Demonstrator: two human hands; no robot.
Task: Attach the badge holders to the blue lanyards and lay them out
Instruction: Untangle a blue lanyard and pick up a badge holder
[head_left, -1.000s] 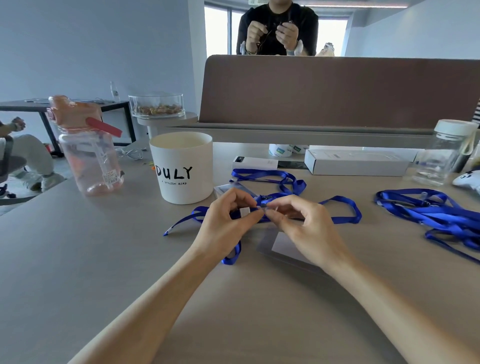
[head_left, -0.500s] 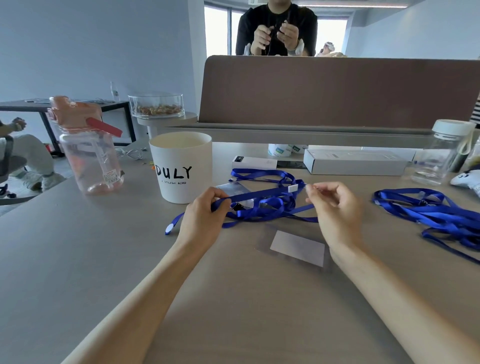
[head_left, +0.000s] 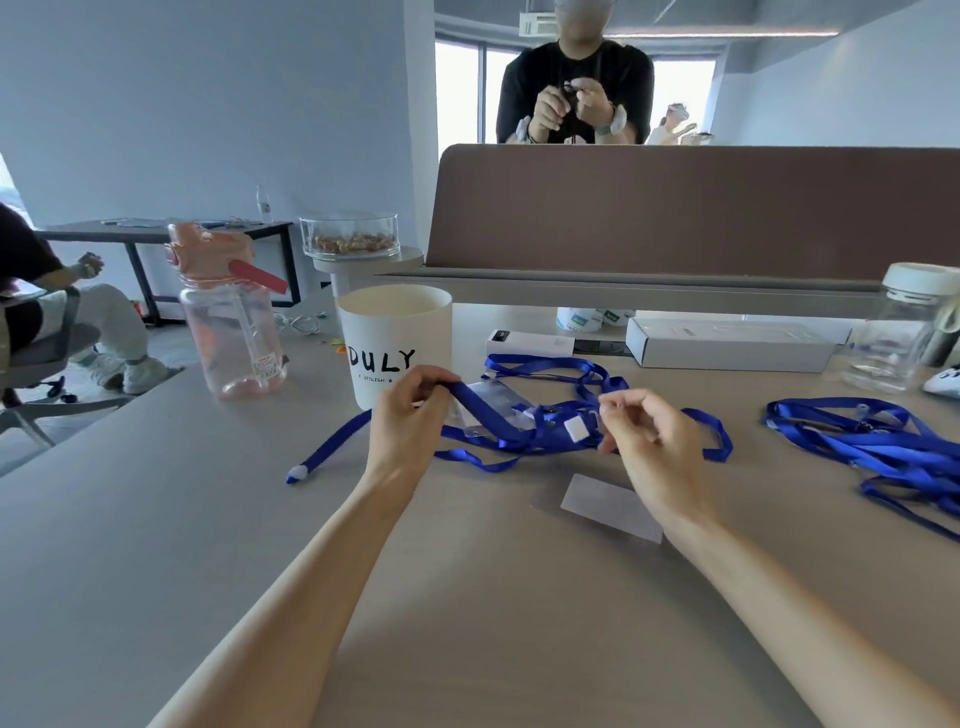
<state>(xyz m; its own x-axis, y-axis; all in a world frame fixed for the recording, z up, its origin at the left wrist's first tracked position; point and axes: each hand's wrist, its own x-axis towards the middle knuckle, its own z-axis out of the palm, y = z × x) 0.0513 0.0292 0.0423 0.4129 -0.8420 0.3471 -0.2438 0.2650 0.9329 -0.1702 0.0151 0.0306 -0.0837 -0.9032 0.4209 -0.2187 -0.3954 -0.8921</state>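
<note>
A blue lanyard (head_left: 550, 439) lies tangled on the grey table in front of me. My left hand (head_left: 408, 421) is shut on one strap of it and holds that strap slightly raised beside the white cup. My right hand (head_left: 649, 441) pinches the lanyard just right of its white tag (head_left: 574, 430). A clear badge holder (head_left: 493, 400) sits under the strap between my hands. A second badge holder with a white card (head_left: 608, 506) lies flat on the table, close to my right wrist. A pile of several blue lanyards (head_left: 883, 447) lies at the right.
A white cup marked DULY (head_left: 395, 338) and a pink water bottle (head_left: 228, 322) stand to the left. A long white box (head_left: 727, 348), a small white box (head_left: 530, 343) and a clear jar (head_left: 904, 332) line the brown divider (head_left: 675, 208). A person stands behind it.
My hands, joined at the lanyard's middle a second ago, have moved apart, drawing a strap out between them. The loose lanyard end slid left on the table.
</note>
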